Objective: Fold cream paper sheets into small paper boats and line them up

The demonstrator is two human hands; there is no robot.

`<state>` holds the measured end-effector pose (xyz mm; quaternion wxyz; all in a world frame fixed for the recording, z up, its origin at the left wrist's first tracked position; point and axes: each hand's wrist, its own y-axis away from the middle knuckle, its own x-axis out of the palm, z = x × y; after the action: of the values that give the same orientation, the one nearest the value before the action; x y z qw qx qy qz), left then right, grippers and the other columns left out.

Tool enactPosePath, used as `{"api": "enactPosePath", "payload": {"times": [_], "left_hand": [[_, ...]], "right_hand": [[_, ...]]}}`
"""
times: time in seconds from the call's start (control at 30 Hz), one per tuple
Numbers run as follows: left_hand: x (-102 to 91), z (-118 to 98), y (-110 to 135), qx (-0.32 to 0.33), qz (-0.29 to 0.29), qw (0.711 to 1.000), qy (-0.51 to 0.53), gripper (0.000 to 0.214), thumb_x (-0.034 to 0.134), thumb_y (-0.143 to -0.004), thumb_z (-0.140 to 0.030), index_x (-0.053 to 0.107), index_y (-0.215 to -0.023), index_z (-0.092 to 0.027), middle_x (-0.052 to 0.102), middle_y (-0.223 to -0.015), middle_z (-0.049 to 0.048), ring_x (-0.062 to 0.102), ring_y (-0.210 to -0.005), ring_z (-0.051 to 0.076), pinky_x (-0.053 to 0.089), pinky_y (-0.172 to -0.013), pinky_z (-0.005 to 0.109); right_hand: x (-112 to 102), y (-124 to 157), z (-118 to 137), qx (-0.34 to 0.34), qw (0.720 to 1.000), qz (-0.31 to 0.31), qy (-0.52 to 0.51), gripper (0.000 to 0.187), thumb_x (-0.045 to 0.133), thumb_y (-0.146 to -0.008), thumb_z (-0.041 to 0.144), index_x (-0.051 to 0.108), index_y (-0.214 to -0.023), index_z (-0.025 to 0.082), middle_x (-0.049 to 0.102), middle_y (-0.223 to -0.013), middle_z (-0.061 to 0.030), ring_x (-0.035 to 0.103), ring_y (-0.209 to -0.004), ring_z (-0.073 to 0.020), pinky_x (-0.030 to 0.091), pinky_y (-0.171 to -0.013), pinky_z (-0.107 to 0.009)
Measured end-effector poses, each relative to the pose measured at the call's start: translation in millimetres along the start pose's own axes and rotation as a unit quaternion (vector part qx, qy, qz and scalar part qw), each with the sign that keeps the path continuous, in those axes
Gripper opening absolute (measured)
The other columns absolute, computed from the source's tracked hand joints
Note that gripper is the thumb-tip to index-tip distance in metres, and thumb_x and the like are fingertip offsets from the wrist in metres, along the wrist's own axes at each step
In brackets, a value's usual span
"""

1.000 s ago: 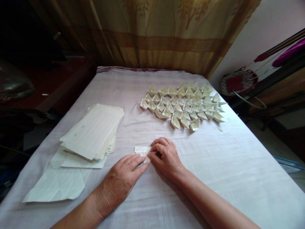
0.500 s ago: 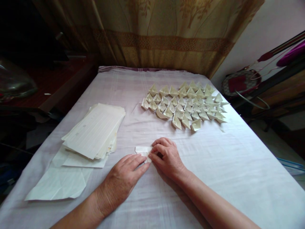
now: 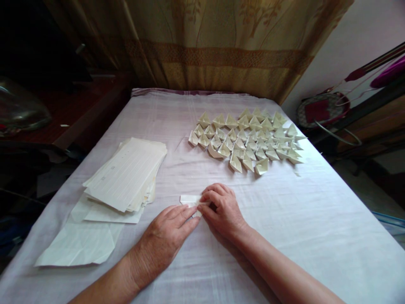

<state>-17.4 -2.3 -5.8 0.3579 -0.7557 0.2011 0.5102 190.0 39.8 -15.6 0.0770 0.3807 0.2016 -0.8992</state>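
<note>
A small folded piece of white paper (image 3: 189,199) lies flat on the cloth, partly hidden under my fingers. My left hand (image 3: 167,228) comes in from the lower left, with its fingers and thumb closed on the paper's near edge. From the right, my right hand (image 3: 221,207) has bent fingers, with thumb and forefinger pinching the paper's right part. The fingertips of both hands almost meet over it. Beyond them, several folded paper boats (image 3: 238,143) stand in close rows. To the left is a stack of lined paper sheets (image 3: 126,173).
A pale checked cloth (image 3: 303,236) covers the work surface. One loose creased sheet (image 3: 79,245) sticks out below the stack. A patterned curtain (image 3: 221,50) hangs at the far edge. Dark red furniture (image 3: 91,97) stands left, and a bag (image 3: 319,110) is at the right.
My left fingertips have moved very slightly toward my right hand on the folded paper. The boats and the stack stay as they were, and the view has shifted a little.
</note>
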Motion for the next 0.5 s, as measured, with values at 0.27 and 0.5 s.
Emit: {"api": "enactPosePath", "payload": {"times": [0.27,0.5], "left_hand": [[3.2,-2.1,-0.7,0.0,0.002,1.0,-0.023,0.035,0.041,-0.094,-0.006,0.063,-0.119,-0.017,0.067,-0.125,0.0103,0.06,-0.117,0.023,0.053,-0.097,0.042],[4.4,-2.5,0.1,0.004,0.001,1.0,-0.023,0.034,0.041,-0.096,-0.008,0.061,-0.121,-0.017,0.067,-0.124,0.0096,0.06,-0.116,0.023,0.053,-0.096,0.042]], "right_hand": [[-0.7,0.1,0.6,-0.003,1.0,0.002,-0.003,0.012,0.072,-0.081,0.02,0.064,-0.073,0.023,0.067,-0.089,-0.002,0.059,-0.089,-0.0202,0.04,-0.085,-0.038],[-3.2,2.0,4.2,-0.002,1.0,0.011,0.009,0.009,0.072,-0.079,0.02,0.064,-0.077,0.023,0.067,-0.093,-0.0026,0.058,-0.094,-0.0211,0.039,-0.087,-0.039]]}}
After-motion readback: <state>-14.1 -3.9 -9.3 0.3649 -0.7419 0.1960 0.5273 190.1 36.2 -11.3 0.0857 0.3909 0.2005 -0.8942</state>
